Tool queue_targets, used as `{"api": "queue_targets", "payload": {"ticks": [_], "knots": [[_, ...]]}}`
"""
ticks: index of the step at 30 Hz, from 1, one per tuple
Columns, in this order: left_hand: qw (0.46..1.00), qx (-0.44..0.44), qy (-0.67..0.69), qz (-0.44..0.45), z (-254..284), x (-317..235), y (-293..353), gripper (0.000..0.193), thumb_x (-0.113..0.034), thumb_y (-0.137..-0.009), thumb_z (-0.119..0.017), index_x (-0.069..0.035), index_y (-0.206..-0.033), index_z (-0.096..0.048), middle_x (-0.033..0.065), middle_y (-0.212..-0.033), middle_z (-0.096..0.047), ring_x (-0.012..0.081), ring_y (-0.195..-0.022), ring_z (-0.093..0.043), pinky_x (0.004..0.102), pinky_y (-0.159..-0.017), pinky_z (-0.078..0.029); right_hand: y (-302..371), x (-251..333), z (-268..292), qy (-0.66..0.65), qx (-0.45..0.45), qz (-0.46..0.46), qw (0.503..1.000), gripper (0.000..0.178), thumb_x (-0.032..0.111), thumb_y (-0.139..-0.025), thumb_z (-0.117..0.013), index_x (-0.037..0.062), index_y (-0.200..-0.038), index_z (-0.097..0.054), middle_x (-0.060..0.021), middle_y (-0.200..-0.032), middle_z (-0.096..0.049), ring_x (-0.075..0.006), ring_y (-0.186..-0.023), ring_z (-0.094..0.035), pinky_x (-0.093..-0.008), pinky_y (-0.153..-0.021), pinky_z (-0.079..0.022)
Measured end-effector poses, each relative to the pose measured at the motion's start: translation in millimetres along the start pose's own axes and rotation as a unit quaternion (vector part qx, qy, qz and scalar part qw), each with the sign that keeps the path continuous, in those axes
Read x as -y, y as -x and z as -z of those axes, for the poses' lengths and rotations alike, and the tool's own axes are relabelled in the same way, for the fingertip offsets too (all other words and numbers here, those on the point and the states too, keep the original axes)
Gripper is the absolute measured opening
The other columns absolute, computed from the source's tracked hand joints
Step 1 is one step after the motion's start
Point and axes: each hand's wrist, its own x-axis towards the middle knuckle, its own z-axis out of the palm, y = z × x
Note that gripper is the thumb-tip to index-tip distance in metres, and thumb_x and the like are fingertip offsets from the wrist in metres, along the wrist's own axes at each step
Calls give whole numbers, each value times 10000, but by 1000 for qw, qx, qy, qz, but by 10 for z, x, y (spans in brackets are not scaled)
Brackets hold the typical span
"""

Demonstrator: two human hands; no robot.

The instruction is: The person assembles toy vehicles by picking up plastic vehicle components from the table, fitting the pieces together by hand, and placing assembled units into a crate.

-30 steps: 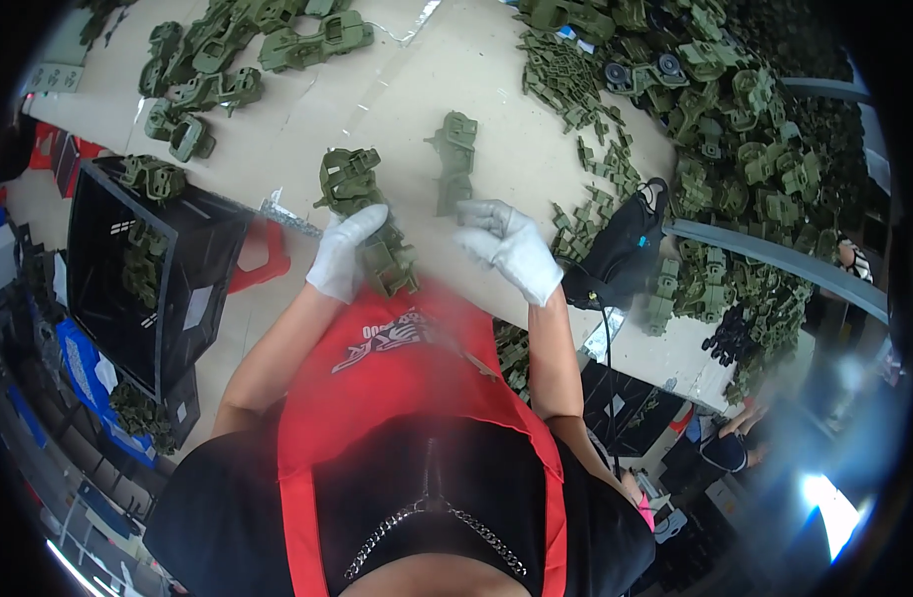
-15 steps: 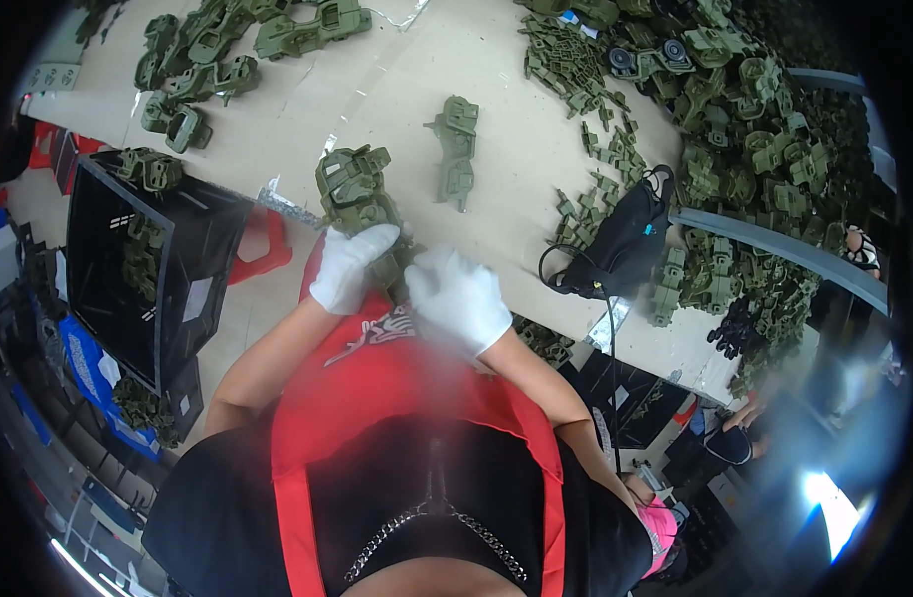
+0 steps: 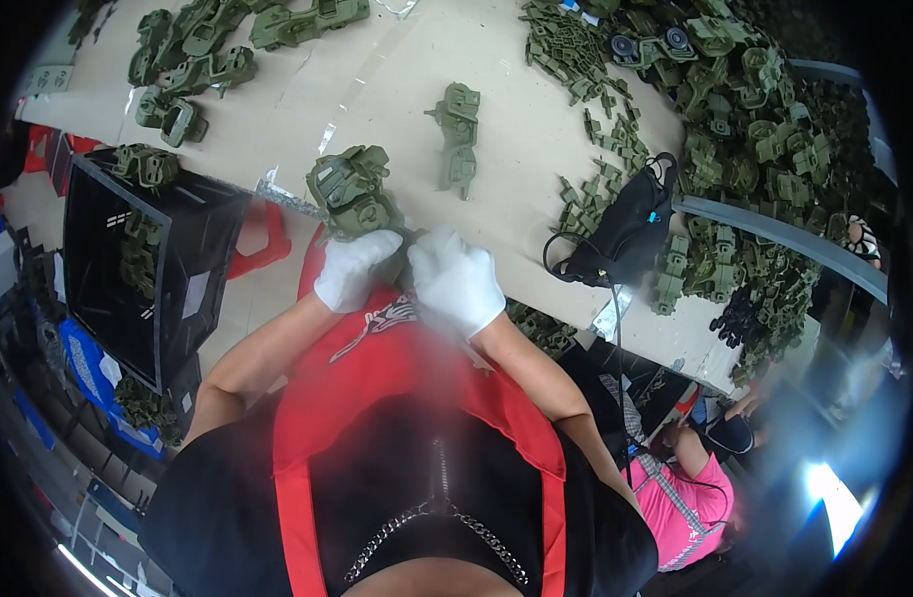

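An olive-green moulded plastic piece shaped like a toy vehicle body is held at the table's near edge, in front of my red apron. My white-gloved left hand is closed round its near end, which the glove partly hides. Close against that end on the right is my gloved right hand, its fingers curled together; whatever is between them is hidden. A similar green piece lies by itself on the table beyond my hands.
Small green parts and a big heap of larger ones cover the table's right side, near a black pouch with a cable. More green bodies lie far left. A black crate stands left; a person in pink is lower right.
My right hand has turned slightly and its fingers are drawn closer together beside the green piece. The piece has shifted slightly left. The person in pink shows more at lower right.
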Motion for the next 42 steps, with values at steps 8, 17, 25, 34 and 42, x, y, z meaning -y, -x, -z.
{"api": "queue_targets", "payload": {"ticks": [8, 17, 25, 34, 42], "knots": [[990, -28, 114, 82, 26, -41, -129, 409, 20, -730, -592, -7, -1134, -535, 100, -990, -620, 217, -905, -615, 327, -838, -494, -27, -121, -86, 68, 55, 40, 995, 160, 176, -861, -561, 27, -901, -603, -113, -840, -613, -270, -671, -632, -376, -547, -512], [978, -70, 186, 59, 124, -306, -325, 390, -176, -882, -612, -98, -1235, -465, 63, -1103, -578, 226, -942, -613, 399, -786, -554, -1265, -1537, -410, -19, -96, -272, 957, 516, 404, -768, -693, 6, -1089, -623, -203, -1009, -662, -337, -968, -633, -392, -866, -488], [977, 56, 206, -4, 75, -282, -338, 586, -328, -869, -640, -63, -1315, -368, 78, -1146, -517, 210, -1053, -539, 365, -857, -505, -817, -392, 663, -210, -73, 18, 975, 337, 112, -809, -678, 44, -1135, -630, -109, -969, -694, -168, -846, -660, -297, -749, -520], [995, 70, 32, -58, -281, -445, -287, 1039, -813, -638, -598, -32, -1302, -423, 55, -1052, -579, 144, -913, -579, 294, -774, -495, -581, 289, 636, 5, -130, 79, 988, 269, 86, -774, -661, 128, -1039, -642, -120, -934, -673, -335, -783, -656, -386, -690, -541], [996, 22, 39, -71, -310, -420, -245, 969, -719, -659, -687, -16, -1274, -430, 66, -1061, -586, 149, -914, -595, 277, -747, -508, -536, 345, 861, -119, -92, 58, 987, 263, 112, -779, -666, 101, -1037, -615, -149, -909, -676, -339, -767, -662, -399, -694, -542]]}}
